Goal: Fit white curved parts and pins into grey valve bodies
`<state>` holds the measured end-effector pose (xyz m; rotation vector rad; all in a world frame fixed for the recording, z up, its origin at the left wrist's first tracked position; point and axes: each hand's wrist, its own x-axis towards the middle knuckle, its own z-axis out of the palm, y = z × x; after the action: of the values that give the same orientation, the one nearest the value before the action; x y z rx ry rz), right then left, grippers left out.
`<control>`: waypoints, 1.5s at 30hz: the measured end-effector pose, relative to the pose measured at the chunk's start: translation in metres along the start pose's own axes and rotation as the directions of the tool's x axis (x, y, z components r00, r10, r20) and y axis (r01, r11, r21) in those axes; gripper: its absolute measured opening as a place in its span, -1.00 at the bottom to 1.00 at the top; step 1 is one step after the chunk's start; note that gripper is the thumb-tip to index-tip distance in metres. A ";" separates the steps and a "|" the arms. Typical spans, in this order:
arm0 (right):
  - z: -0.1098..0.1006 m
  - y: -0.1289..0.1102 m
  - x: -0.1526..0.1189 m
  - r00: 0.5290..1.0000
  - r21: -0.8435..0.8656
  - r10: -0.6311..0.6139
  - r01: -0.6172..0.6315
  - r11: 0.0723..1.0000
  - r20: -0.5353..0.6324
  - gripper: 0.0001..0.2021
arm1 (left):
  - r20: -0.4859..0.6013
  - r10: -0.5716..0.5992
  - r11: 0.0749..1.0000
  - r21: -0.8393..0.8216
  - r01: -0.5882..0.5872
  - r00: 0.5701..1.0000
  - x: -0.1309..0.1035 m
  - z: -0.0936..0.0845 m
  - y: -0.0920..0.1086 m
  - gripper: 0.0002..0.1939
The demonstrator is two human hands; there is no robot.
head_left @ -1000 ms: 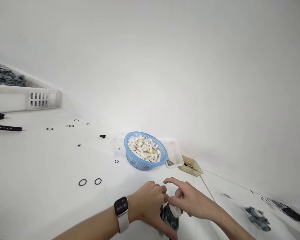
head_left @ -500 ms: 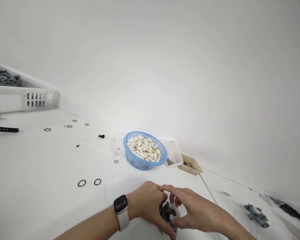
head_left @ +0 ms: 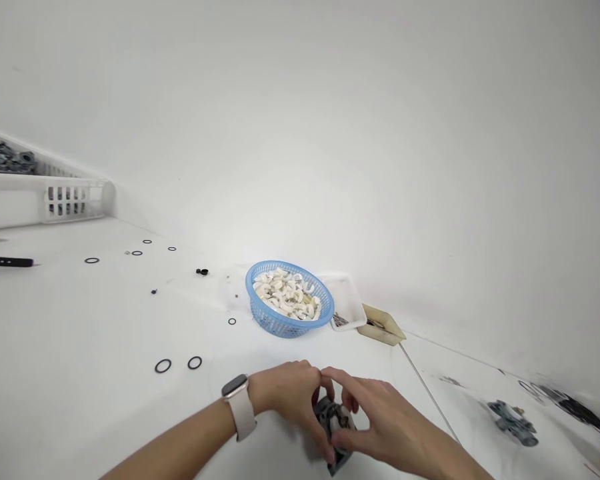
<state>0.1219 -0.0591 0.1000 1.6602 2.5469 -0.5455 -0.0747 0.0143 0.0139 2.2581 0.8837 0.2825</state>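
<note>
Low in the head view, a grey metal part (head_left: 325, 408) lies between my two hands, close to the table's near side. My left hand (head_left: 295, 400), with a watch on its wrist, is wrapped round the part's left side. A white curved piece (head_left: 338, 420) sits on the part, and my right hand (head_left: 375, 420) pinches it with thumb and fingers. The hands partly hide both pieces. Just beyond them stands a blue basket (head_left: 280, 325) full of white curved pieces.
A white tray (head_left: 349, 300) and a beige tray (head_left: 383, 323) hold small metal pieces. Another metal part (head_left: 513, 423) lies at right, near black rings. Black rings (head_left: 163, 366) and a black strap (head_left: 5, 261) lie at left, below a white crate (head_left: 75, 200) of metal parts.
My left wrist has turned, tilting the watch. The metal part has turned between my hands, and my right thumb has moved left, onto the white piece.
</note>
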 end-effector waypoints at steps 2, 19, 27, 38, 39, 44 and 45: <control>-0.007 0.011 0.001 0.999 0.005 0.007 -0.007 1.000 -0.038 -0.30 | 0.053 0.021 0.999 -0.051 -0.019 0.998 0.001 -0.005 -0.001 -0.27; -0.030 0.125 0.179 0.958 -0.324 0.006 -0.103 0.941 -0.286 -0.75 | -0.135 0.205 0.902 0.411 -0.134 0.969 0.032 0.060 0.000 -0.57; -0.020 0.147 0.216 0.965 -0.357 0.138 -0.212 0.910 -0.222 -0.71 | -0.077 0.247 0.946 0.234 -0.224 0.966 -0.009 0.021 0.021 -0.30; -0.020 0.163 0.207 0.947 -0.304 0.114 -0.208 0.930 -0.299 -0.72 | -0.235 0.259 0.868 0.482 -0.119 0.937 0.003 0.040 0.019 -0.38; -0.022 0.163 0.206 0.943 -0.279 0.107 -0.200 0.939 -0.315 -0.72 | -0.258 0.255 0.874 0.473 -0.108 0.932 0.003 0.039 0.020 -0.37; -0.030 0.161 0.194 0.912 -0.065 0.078 -0.113 0.991 -0.403 -0.77 | -0.288 0.236 0.893 0.441 -0.090 0.928 0.000 0.032 0.021 -0.47; -0.031 0.160 0.190 0.904 -0.004 0.075 -0.084 0.996 -0.420 -0.79 | -0.281 0.244 0.894 0.437 -0.102 0.928 0.000 0.030 0.021 -0.49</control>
<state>0.1898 0.1750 0.0422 2.0557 2.7272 -0.1615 -0.0511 -0.0132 0.0057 2.7499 0.9813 0.6213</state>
